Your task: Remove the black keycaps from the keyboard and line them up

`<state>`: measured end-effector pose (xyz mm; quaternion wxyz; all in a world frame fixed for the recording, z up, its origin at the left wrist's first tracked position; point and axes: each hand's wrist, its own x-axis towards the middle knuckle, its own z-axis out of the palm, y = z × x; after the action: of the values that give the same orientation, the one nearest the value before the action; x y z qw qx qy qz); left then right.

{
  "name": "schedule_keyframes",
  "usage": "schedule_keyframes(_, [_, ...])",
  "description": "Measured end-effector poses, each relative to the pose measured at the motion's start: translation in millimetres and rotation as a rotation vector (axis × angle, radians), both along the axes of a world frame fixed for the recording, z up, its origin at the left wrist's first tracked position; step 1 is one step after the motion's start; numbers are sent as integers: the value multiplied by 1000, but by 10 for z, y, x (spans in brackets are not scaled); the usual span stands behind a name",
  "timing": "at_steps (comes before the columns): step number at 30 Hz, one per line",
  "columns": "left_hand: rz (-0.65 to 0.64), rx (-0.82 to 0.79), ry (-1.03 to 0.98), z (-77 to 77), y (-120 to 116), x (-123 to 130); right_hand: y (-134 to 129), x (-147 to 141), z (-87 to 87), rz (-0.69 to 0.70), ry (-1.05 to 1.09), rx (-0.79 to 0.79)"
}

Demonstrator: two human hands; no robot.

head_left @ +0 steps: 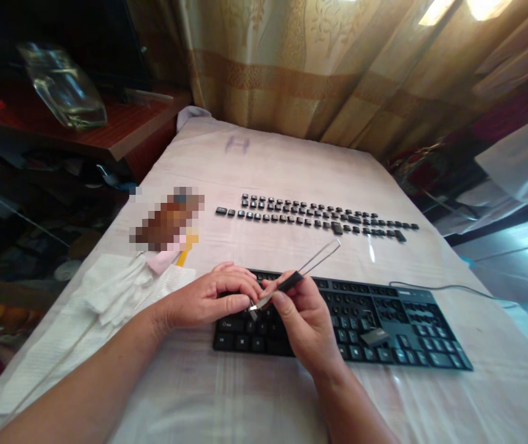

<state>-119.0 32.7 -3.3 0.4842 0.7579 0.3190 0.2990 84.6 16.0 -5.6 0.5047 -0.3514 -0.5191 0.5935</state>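
Note:
A black keyboard (pixel 393 317) lies on the pale cloth, with keycaps off its upper and middle parts. Over its left side, my left hand (pixel 211 296) pinches a small dark keycap (pixel 253 312) between thumb and fingers. My right hand (pixel 307 320) is closed around a tool (pixel 290 282) with a dark handle and a thin wire loop at its upper end; its pale lower tip is at the keycap. A loose wide key (pixel 375 337) rests tilted on the keyboard's right half. Removed keycaps (pixel 291 219) stand in rows beyond the keyboard.
White tissues (pixel 120 290) and a yellow-and-pink item (pixel 175 253) lie at the left, beside a blurred-out brown object (pixel 169 219). A glass jar (pixel 63 89) is on the wooden desk (pixel 129 123). The keyboard cable (pixel 453 287) runs off to the right.

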Motion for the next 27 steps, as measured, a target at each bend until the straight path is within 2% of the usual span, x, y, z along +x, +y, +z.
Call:
schedule_keyframes(5, [-21,-153,-167,-32,44,-59,-4,-6,41,90,99,-16])
schedule_keyframes(7, [25,-218,-206,-31,47,-79,-11,-1,50,139,89,-9])
schedule_keyframes(12, [130,-305,-175,-16,24,-111,0,28,41,141,-60,188])
schedule_keyframes(15, [319,-323,-209,-71,47,-154,4,49,44,135,-99,237])
schedule_keyframes(18, [660,-259,-264,-185,111,-200,-12,60,46,136,-85,150])
schedule_keyframes(20, [830,-218,-193,-259,151,-211,-22,56,42,134,-68,66])
schedule_keyframes(21, [872,-207,-133,-286,166,-209,-22,51,40,127,-59,32])
schedule_keyframes(23, [918,-142,24,-314,191,-195,-14,38,37,111,-45,-9])
schedule_keyframes(27, [979,126,388,-262,278,-178,10,10,48,68,-33,-28])
